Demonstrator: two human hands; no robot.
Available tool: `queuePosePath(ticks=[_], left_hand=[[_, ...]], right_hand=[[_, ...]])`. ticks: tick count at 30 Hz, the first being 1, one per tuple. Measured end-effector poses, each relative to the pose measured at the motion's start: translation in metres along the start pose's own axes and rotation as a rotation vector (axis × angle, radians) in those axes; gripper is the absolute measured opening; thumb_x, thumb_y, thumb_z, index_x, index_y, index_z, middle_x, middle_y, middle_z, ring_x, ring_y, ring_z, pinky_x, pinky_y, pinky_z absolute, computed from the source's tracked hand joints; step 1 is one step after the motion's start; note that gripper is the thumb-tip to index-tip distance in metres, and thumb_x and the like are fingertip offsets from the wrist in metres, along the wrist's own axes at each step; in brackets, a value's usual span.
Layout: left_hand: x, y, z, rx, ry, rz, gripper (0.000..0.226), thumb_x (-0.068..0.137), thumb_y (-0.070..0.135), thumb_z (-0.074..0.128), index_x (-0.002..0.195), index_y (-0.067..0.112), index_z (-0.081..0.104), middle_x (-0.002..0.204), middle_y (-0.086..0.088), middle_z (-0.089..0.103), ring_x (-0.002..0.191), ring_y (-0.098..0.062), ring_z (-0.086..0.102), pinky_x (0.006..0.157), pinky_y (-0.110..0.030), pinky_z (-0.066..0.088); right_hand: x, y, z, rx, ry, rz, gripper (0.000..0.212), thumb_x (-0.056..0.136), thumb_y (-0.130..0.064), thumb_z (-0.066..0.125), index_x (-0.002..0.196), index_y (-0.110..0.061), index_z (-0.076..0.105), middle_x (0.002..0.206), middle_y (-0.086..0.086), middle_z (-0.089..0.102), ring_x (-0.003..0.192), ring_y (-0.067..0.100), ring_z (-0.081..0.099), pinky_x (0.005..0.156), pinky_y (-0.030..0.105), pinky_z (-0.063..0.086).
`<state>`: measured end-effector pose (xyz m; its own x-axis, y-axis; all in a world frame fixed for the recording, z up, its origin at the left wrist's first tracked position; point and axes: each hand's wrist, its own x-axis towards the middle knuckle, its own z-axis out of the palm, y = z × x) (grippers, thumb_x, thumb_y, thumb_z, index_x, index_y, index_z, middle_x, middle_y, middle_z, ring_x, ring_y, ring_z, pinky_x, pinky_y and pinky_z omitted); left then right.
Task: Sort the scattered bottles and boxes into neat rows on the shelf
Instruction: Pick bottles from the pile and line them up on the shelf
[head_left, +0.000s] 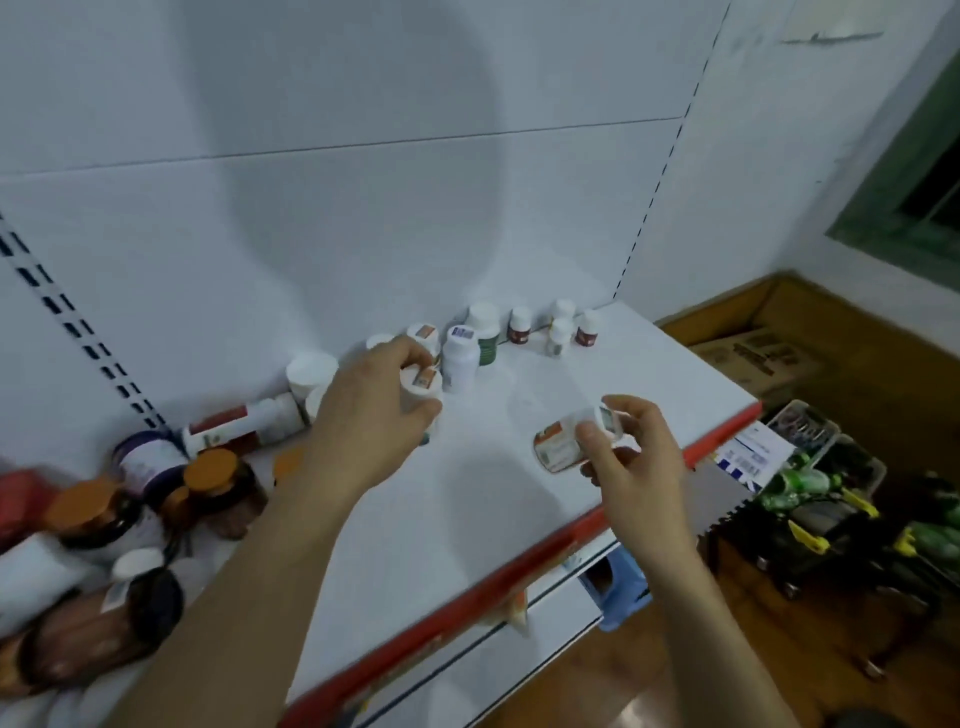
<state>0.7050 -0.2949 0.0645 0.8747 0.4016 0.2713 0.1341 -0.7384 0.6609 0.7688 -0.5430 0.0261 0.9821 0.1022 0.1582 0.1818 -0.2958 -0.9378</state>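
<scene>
Gripping half-hidden bottle (422, 385), left hand (363, 415); right hand (636, 470) pinches orange-label bottle (560, 442), seemingly sideways.

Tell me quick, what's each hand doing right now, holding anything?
Left hand: closed, gripping a small white bottle near the back row.
Right hand: closed, holding an orange-labelled bottle on its side.

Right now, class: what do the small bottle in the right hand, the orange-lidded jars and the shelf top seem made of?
Small bottle held by the right hand: likely white plastic, opaque, paper label. Orange-lidded jars: dark translucent plastic or glass, too blurred to tell. Shelf top: probably painted metal, smooth white, faint sheen.
</scene>
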Motion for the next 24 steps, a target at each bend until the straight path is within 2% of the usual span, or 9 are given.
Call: queuePosePath(ticks=[3,6,10,12,15,17,19,21,24], left_hand=[[0.031,-0.006,0.013,0.198,-0.049,-0.046,0.029,0.086,0.02,0.074,0.113,0.025,0.063,0.111,-0.002,0.068,0.094,-0.024,0.063,0.08,-0.035,0.05],[0.051,-0.014,0.024,0.332,-0.092,-0.095,0.028,0.089,0.018,0.07,0.115,0.024,0.062,0.112,-0.001,0.065,0.098,-0.023,0.062,0.083,-0.035,0.05],[0.059,-0.004,0.037,0.393,-0.058,-0.113,0.023,0.088,0.017,0.071,0.111,0.019,0.067,0.111,-0.002,0.065,0.1,-0.024,0.062,0.083,-0.035,0.048],[0.057,0.003,0.036,0.333,-0.04,-0.141,0.024,0.086,0.013,0.074,0.109,0.015,0.069,0.11,-0.006,0.067,0.097,-0.025,0.063,0.079,-0.033,0.046],[0.043,0.007,0.019,0.261,0.063,-0.141,0.026,0.085,0.013,0.079,0.109,0.014,0.069,0.114,-0.002,0.063,0.1,-0.024,0.063,0.086,-0.04,0.049],[0.025,0.004,-0.002,0.323,0.19,-0.165,0.022,0.089,0.017,0.077,0.109,0.017,0.069,0.114,0.002,0.063,0.099,-0.02,0.062,0.086,-0.037,0.049],[-0.002,-0.001,-0.026,0.381,0.299,-0.229,0.016,0.092,0.019,0.072,0.108,0.02,0.068,0.107,0.008,0.062,0.097,-0.016,0.06,0.085,-0.03,0.045],[-0.032,-0.005,-0.044,0.443,0.352,-0.32,0.013,0.093,0.019,0.069,0.106,0.022,0.069,0.101,0.01,0.063,0.096,-0.015,0.059,0.086,-0.03,0.043],[-0.074,-0.006,-0.059,0.476,0.453,-0.417,0.011,0.092,0.008,0.068,0.1,0.014,0.072,0.095,0.0,0.069,0.09,-0.022,0.063,0.083,-0.04,0.051]], right_hand=[[0.045,-0.003,0.021,-0.26,-0.249,-0.168,0.029,0.098,-0.033,0.066,0.122,-0.039,0.051,0.1,-0.019,0.062,0.076,0.005,0.062,0.061,0.015,0.044],[0.088,-0.009,0.051,-0.411,-0.4,-0.315,0.03,0.098,-0.032,0.063,0.126,-0.031,0.052,0.102,-0.009,0.06,0.081,0.011,0.059,0.069,0.032,0.043],[0.122,-0.011,0.083,-0.492,-0.525,-0.366,0.034,0.095,-0.027,0.064,0.127,-0.024,0.053,0.116,0.005,0.06,0.096,0.029,0.06,0.076,0.038,0.047],[0.126,-0.007,0.088,-0.453,-0.537,-0.355,0.041,0.093,-0.024,0.068,0.131,-0.022,0.053,0.123,0.009,0.059,0.102,0.031,0.058,0.079,0.036,0.045],[0.126,0.0,0.085,-0.345,-0.435,-0.361,0.049,0.092,-0.028,0.07,0.137,-0.022,0.051,0.137,0.009,0.052,0.107,0.027,0.057,0.083,0.034,0.045],[0.125,0.0,0.083,-0.246,-0.369,-0.404,0.044,0.093,-0.025,0.07,0.133,-0.021,0.053,0.133,0.008,0.053,0.102,0.023,0.057,0.084,0.03,0.046],[0.122,-0.009,0.084,-0.107,-0.356,-0.486,0.035,0.092,-0.015,0.069,0.125,-0.018,0.057,0.123,0.005,0.055,0.096,0.02,0.055,0.083,0.016,0.042],[0.119,-0.021,0.091,-0.007,-0.414,-0.588,0.029,0.091,-0.009,0.068,0.117,-0.017,0.059,0.115,0.002,0.058,0.092,0.016,0.054,0.081,0.01,0.038],[0.109,-0.041,0.111,0.049,-0.616,-0.652,0.022,0.094,-0.012,0.064,0.113,-0.022,0.061,0.105,-0.005,0.062,0.084,0.012,0.057,0.076,0.021,0.044]])
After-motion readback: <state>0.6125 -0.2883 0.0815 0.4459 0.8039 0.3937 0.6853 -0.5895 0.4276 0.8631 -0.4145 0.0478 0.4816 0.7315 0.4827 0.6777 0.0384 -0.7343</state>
